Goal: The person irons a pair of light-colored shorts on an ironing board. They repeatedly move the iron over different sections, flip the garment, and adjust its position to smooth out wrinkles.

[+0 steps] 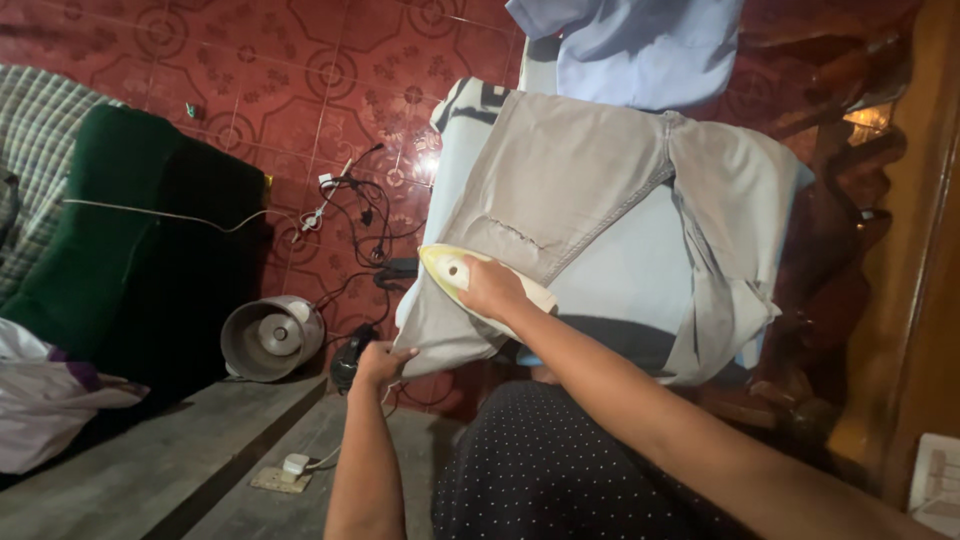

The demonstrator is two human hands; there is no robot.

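Nearest the camera, a dark dotted garment (560, 470) is seen at the bottom of the view, with both forearms reaching up from it. An iron (470, 280), yellow and cream, is gripped by the right hand (492, 290), whose fingers are wrapped closed over the handle; its pointed nose is aimed toward ten o'clock. Under it, grey trousers (600, 200) are laid over a padded surface (625, 275) covered in pale cloth. Their long axis runs from seven o'clock, at the hands, up toward one o'clock, so most of the cloth lies ahead of and to the right of the iron. The near corner of the trousers is pinched by the left hand (382, 362), fingers closed on the hem, at seven o'clock from the iron and just beside it. Of the two hands, the right is nearer the middle of the trousers. On the red tiled floor (300, 80) at nine o'clock, tangled cables (365, 215) and a round grey fan (270, 338) are seen.
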